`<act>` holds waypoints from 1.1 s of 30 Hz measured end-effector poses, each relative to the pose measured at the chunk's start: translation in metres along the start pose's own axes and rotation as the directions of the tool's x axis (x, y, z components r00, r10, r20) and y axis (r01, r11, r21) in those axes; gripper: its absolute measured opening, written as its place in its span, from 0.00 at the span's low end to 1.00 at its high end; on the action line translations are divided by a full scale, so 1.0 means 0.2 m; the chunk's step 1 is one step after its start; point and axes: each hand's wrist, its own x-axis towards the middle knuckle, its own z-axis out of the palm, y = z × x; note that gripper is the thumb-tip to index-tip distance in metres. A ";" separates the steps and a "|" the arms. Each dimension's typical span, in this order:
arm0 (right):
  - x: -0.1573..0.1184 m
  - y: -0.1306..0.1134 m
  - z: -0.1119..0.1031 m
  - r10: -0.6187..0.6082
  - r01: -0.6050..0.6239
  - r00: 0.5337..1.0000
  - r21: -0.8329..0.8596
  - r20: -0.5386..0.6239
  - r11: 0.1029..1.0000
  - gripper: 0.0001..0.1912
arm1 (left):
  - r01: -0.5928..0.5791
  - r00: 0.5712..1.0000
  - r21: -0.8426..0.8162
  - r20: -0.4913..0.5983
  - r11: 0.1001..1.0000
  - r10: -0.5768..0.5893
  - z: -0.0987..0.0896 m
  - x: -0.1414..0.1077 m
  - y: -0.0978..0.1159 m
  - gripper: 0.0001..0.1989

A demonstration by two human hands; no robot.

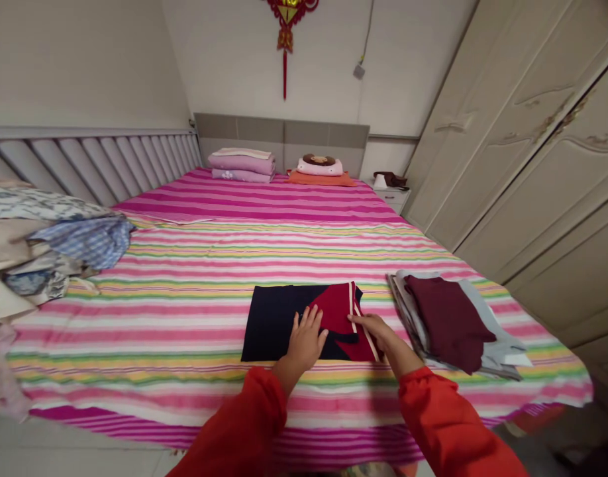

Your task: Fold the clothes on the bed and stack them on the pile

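Navy-and-red garment (279,323) lies long axis 9-to-3; left hand (306,339) spread flat on it, right hand (372,333) on its 3 o'clock edge, can't tell if pinching.

Bright, even indoor lt, edges warped (wide-angle), right hand (376,334) sharp.

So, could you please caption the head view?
Left hand and right hand touch a navy-and-red garment on a striped bedspread.
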 end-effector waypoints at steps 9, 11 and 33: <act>-0.05 -0.15 0.07 -0.286 0.271 0.952 0.130 0.112 0.954 0.30 | 0.142 0.985 -0.579 0.001 0.803 -0.174 0.06 0.04 0.14 0.22; -0.04 -0.18 0.12 -0.380 0.375 0.918 0.062 0.111 0.925 0.34 | 0.220 0.961 -0.737 0.051 0.640 -0.272 0.08 0.08 0.16 0.21; -0.26 0.04 0.48 -0.601 0.658 0.753 -0.350 0.269 0.667 0.16 | 0.336 0.877 -0.904 0.198 0.264 -0.437 -0.02 0.19 -0.16 0.11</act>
